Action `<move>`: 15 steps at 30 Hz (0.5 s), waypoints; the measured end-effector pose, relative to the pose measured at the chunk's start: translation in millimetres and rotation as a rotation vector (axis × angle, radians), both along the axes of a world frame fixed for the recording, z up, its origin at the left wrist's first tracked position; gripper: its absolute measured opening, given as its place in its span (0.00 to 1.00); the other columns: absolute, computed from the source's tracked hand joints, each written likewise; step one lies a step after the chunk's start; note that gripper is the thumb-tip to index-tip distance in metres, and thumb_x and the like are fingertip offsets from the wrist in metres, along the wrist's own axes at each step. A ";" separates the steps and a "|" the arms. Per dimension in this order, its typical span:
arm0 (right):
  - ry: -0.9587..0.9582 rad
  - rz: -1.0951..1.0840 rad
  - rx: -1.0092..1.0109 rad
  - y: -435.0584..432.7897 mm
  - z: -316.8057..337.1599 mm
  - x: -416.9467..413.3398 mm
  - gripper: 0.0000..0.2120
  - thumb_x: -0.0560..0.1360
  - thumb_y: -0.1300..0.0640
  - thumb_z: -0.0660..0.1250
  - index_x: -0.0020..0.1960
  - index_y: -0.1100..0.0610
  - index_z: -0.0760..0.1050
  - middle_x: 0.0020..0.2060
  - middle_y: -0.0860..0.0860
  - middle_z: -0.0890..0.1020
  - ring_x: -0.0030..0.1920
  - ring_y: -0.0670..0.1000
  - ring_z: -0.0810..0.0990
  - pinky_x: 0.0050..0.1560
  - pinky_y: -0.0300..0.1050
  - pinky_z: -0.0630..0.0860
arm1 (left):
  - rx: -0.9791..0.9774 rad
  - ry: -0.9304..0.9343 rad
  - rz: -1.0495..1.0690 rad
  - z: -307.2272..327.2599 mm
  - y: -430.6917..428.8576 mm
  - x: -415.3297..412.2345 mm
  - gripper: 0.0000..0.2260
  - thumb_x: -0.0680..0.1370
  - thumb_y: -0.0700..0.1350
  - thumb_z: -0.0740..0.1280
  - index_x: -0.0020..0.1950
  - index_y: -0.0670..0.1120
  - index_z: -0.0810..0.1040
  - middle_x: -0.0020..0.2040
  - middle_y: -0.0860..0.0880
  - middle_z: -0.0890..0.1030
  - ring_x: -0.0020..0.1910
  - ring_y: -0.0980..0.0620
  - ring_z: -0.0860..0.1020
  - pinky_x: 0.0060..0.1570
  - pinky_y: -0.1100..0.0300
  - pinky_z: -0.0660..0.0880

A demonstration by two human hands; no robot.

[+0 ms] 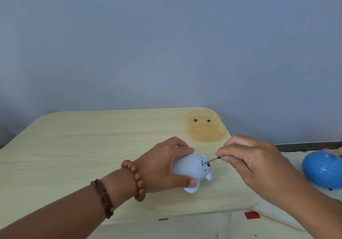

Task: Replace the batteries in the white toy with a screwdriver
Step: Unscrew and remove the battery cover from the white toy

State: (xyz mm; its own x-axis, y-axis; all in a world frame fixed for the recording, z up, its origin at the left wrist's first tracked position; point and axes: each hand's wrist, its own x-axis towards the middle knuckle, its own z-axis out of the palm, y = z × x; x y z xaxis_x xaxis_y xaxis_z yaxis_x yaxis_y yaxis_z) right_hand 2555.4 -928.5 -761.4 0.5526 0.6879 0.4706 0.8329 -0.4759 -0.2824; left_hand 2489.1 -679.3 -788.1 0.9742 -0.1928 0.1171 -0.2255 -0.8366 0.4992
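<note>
The white toy (192,166), a small rounded animal figure, lies on its side on the pale wooden table (92,146). My left hand (162,166) wraps over its body and pins it down. My right hand (248,159) pinches a thin screwdriver (212,160) between thumb and fingers. The metal tip touches a small recess with a red spot on the toy's underside. Most of the screwdriver's handle is hidden inside my fingers.
A translucent orange bear-shaped box (204,127) stands near the table's far right corner. Off the table to the right lies a blue spiky ball toy (323,170) on a light mat. The table's right edge runs just under my right forearm.
</note>
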 end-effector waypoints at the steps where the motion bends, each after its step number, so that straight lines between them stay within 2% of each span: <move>1: 0.008 -0.007 -0.034 0.3 2.0 1.8 0.08 0.78 0.57 0.68 0.47 0.47 0.84 0.41 0.39 0.80 0.36 0.39 0.76 0.38 0.34 0.74 | 0.000 0.001 0.000 -0.1 0.2 0.1 0.35 0.70 0.63 0.74 0.74 0.55 0.70 0.68 0.61 0.68 0.64 0.61 0.70 0.59 0.68 0.69; 4: 0.006 -0.011 -0.179 5.0 15.5 5.6 0.07 0.80 0.56 0.68 0.50 0.45 0.82 0.44 0.39 0.79 0.37 0.44 0.78 0.37 0.48 0.79 | 0.004 -0.002 0.000 -0.6 0.5 0.6 0.35 0.70 0.64 0.74 0.74 0.55 0.70 0.68 0.61 0.68 0.64 0.61 0.70 0.60 0.67 0.70; 8: 0.025 -0.003 -0.444 19.9 41.8 3.8 0.06 0.83 0.50 0.60 0.54 0.45 0.76 0.49 0.41 0.78 0.46 0.47 0.78 0.46 0.48 0.78 | 0.018 -0.003 -0.003 0.3 0.0 1.5 0.35 0.70 0.64 0.74 0.74 0.56 0.70 0.68 0.62 0.68 0.63 0.61 0.70 0.60 0.66 0.71; 11: 0.024 -0.008 -0.589 34.7 54.1 2.6 0.05 0.83 0.51 0.60 0.50 0.46 0.73 0.47 0.41 0.78 0.47 0.47 0.77 0.46 0.47 0.77 | 0.015 -0.003 -0.011 0.4 0.0 1.2 0.35 0.70 0.64 0.73 0.74 0.56 0.69 0.68 0.62 0.67 0.63 0.62 0.70 0.61 0.64 0.72; 13: -0.034 -0.047 -0.686 42.9 57.7 4.1 0.09 0.84 0.48 0.59 0.48 0.49 0.75 0.46 0.45 0.80 0.46 0.51 0.79 0.43 0.49 0.77 | 0.014 -0.009 -0.017 -0.2 0.6 1.6 0.35 0.70 0.65 0.73 0.74 0.56 0.70 0.67 0.63 0.68 0.63 0.62 0.71 0.61 0.63 0.72; 15: -0.070 -0.101 -0.761 47.3 58.1 6.3 0.20 0.84 0.42 0.55 0.46 0.54 0.76 0.43 0.49 0.80 0.42 0.55 0.79 0.38 0.48 0.73 | 0.011 -0.012 -0.017 -0.9 1.6 2.2 0.35 0.70 0.66 0.73 0.74 0.56 0.70 0.67 0.63 0.68 0.63 0.63 0.71 0.61 0.62 0.73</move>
